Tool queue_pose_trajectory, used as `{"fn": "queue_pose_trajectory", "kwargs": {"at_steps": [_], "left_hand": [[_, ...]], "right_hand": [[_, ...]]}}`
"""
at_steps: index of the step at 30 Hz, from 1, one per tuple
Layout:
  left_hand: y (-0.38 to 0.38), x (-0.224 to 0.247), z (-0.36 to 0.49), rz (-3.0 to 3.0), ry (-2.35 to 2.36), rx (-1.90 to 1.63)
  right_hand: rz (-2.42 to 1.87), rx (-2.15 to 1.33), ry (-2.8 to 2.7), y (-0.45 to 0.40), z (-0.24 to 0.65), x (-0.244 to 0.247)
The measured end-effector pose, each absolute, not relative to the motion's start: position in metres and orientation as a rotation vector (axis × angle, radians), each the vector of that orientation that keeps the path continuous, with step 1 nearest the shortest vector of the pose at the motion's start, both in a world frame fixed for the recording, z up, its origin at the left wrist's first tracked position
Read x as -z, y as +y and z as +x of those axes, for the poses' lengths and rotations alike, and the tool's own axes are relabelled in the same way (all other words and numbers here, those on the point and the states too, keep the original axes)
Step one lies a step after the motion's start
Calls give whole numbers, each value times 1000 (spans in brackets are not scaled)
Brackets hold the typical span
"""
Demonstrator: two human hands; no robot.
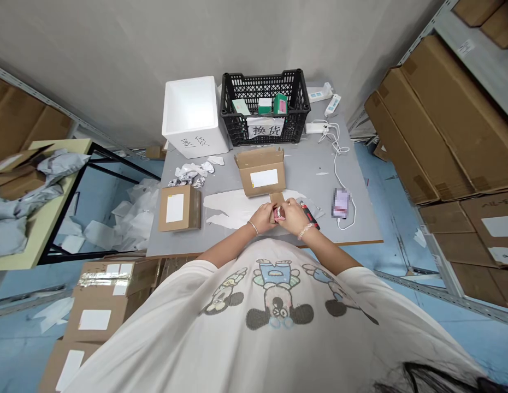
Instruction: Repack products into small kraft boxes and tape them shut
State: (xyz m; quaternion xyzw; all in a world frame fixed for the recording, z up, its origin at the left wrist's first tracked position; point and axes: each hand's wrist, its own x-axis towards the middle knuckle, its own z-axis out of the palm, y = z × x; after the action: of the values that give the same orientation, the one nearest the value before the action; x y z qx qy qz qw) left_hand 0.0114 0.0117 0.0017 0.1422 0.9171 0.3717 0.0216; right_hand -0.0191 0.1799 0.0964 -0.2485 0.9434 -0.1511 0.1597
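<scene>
Pink and small, the item (279, 213) is clamped between our left hand (261, 217) and right hand (290, 216), held together against a small carton (277, 203). Just right lies a red cutter (309, 214). Up the gray table (319, 164), we have an open carton (262, 176), with a closed carton (179, 208) left and a black crate (264, 106) at top.

Packing room of a parcel-dispatch storeroom: metal shelving (426, 273) stacked with flattened cardboard cartons (438, 120), labelled mailing boxes (262, 172) on a grey worktable (164, 245), foam cooler (190, 117), black plastic crate (264, 106).
</scene>
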Motion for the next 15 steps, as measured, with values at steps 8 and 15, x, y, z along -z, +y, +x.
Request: {"fn": "queue_pose_trajectory", "kwargs": {"at_steps": [8,15], "left_hand": [[16,-3,16,478,2867,-1141],[7,-3,24,411,2825,-1205]], "right_hand": [[-630,299,2817,168,-14,-79],[-480,798,2699,188,-32,-59]]}}
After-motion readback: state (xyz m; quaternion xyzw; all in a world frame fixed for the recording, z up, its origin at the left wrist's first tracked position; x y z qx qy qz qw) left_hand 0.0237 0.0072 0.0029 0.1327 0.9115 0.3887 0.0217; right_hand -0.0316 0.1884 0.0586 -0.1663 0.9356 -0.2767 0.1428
